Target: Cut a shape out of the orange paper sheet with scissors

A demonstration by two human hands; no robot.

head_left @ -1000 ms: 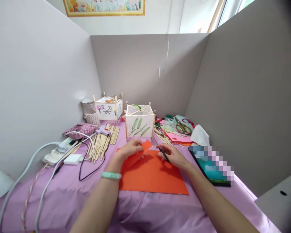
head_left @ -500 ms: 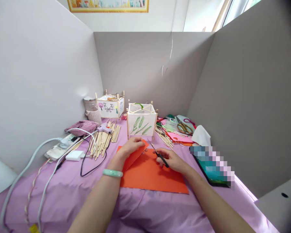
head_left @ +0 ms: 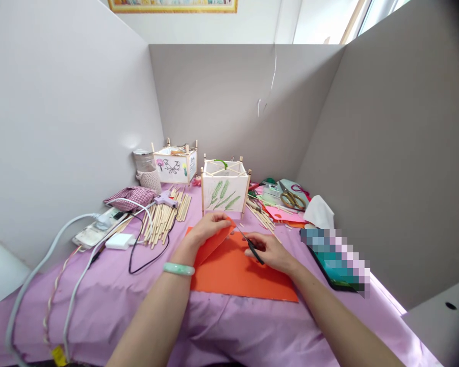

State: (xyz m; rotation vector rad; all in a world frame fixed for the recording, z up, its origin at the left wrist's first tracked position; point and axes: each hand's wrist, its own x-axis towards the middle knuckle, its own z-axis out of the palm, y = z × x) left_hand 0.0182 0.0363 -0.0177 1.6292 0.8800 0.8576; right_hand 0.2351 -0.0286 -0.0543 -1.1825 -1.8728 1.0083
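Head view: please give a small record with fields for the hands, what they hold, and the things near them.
left hand: holds up the folded strip of orange paper
right hand: holds small scissors, tips at the strip
orange sheet: flat on the purple cloth
lantern: just behind the hands
sticks: left of the sheet
tablet: right of the sheet

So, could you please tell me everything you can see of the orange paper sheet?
The orange paper sheet is a plain, matte rectangle lying flat on the purple cloth. Its far left part is lifted and folded up by the left hand. The right hand rests on it, holding small dark-handled scissors whose tips meet the raised edge. No print shows.
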